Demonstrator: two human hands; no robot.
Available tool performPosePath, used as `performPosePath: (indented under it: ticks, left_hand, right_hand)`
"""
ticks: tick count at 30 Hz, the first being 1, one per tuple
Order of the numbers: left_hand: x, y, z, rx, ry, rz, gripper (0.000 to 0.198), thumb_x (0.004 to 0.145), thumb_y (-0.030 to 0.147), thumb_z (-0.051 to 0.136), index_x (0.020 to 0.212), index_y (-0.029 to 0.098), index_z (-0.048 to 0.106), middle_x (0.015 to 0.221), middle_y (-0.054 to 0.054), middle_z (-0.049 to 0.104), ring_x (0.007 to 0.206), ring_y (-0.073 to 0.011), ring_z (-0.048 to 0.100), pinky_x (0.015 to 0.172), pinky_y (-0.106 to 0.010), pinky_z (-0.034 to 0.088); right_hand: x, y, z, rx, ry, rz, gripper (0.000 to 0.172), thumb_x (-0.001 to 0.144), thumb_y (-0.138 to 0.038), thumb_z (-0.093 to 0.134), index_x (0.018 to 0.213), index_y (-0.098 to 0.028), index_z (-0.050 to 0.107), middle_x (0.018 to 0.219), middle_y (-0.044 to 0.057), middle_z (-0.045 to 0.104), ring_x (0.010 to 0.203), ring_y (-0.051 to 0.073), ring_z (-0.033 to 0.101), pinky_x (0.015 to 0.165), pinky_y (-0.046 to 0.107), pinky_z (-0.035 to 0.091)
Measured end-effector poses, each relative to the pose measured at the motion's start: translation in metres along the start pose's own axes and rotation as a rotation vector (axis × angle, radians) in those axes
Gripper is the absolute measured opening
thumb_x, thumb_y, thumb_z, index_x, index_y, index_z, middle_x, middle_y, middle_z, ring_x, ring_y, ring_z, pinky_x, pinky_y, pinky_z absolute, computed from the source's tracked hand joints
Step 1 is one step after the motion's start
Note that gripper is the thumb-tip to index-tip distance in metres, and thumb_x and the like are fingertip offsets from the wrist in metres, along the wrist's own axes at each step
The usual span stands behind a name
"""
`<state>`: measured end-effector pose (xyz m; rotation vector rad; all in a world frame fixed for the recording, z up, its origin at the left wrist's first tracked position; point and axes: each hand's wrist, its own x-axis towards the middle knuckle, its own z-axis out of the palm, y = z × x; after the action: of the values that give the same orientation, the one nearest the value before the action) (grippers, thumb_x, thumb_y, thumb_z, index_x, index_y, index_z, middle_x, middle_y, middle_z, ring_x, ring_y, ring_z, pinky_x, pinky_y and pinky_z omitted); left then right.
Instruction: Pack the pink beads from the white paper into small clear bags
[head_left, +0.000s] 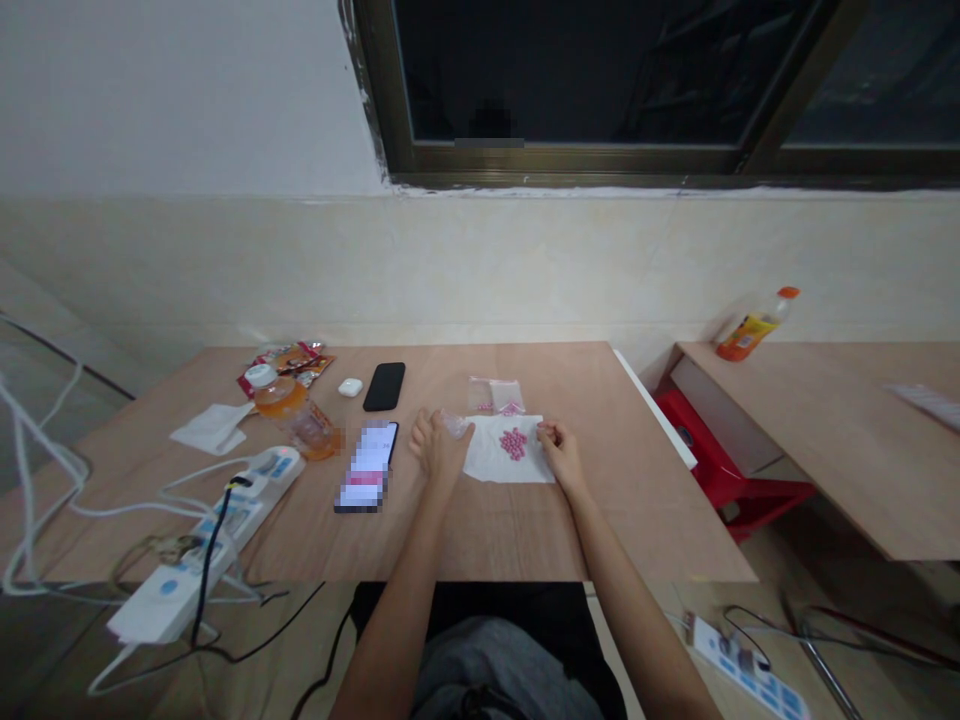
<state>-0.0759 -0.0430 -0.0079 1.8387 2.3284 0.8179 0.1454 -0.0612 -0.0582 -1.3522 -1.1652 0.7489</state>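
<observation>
On the table (645, 500), the tissue (487, 460) stretches sideways, right hand (562, 455) pinching it, left hand's (439, 445) grip unclear.

Apparent phone (366, 468) left, free room right

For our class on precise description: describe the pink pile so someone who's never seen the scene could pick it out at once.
Below the dark window, find the brown wooden table. On it, a thin white sheet lies between the left hand and right hand. Near the sheet's middle is the loose cluster of small, round pink pieces, unlike the pink ones in clear plastic packaging just beyond.
</observation>
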Motion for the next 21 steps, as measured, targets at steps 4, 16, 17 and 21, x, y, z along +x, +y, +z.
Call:
performPosePath:
  ticks: [4, 16, 17, 21]
  left_hand:
    - [-0.01, -0.002, -0.004, -0.085, -0.059, 0.194, 0.061, 0.075, 0.054, 0.064, 0.124, 0.021, 0.051, 0.137, -0.014, 0.047, 0.125, -0.0328, 0.04, 0.105, -0.048, 0.028]
    - [-0.059, 0.006, 0.018, -0.417, -0.103, 0.471, 0.045, 0.077, 0.04, 0.069, 0.116, 0.023, 0.057, 0.114, -0.007, 0.058, 0.11, -0.0249, 0.05, 0.098, -0.039, 0.042]
    - [-0.059, 0.006, 0.018, -0.442, -0.102, 0.471, 0.044, 0.077, 0.04, 0.069, 0.116, 0.023, 0.057, 0.114, -0.007, 0.058, 0.11, -0.0246, 0.05, 0.098, -0.039, 0.043]
    - [-0.057, 0.002, 0.022, -0.506, -0.114, 0.447, 0.044, 0.077, 0.039, 0.069, 0.116, 0.022, 0.057, 0.112, -0.007, 0.06, 0.108, -0.024, 0.052, 0.097, -0.039, 0.044]
  right_hand:
    - [0.0, 0.002, 0.001, 0.003, -0.004, 0.005, 0.032, 0.077, -0.044, 0.058, 0.09, -0.016, 0.063, 0.064, 0.0, 0.056, 0.056, 0.014, 0.047, 0.052, 0.024, 0.038]
    - [-0.002, 0.0, 0.003, -0.244, -0.073, -0.04, 0.035, 0.079, -0.042, 0.054, 0.089, -0.013, 0.069, 0.064, 0.002, 0.06, 0.055, 0.014, 0.049, 0.053, 0.024, 0.037]
    - [-0.002, -0.001, 0.003, -0.278, -0.083, -0.044, 0.034, 0.079, -0.042, 0.054, 0.089, -0.013, 0.07, 0.064, 0.003, 0.06, 0.055, 0.014, 0.05, 0.053, 0.024, 0.037]
    - [-0.003, -0.002, 0.005, -0.393, -0.13, -0.064, 0.031, 0.079, -0.041, 0.057, 0.086, -0.014, 0.071, 0.063, 0.003, 0.061, 0.056, 0.014, 0.051, 0.053, 0.023, 0.035]
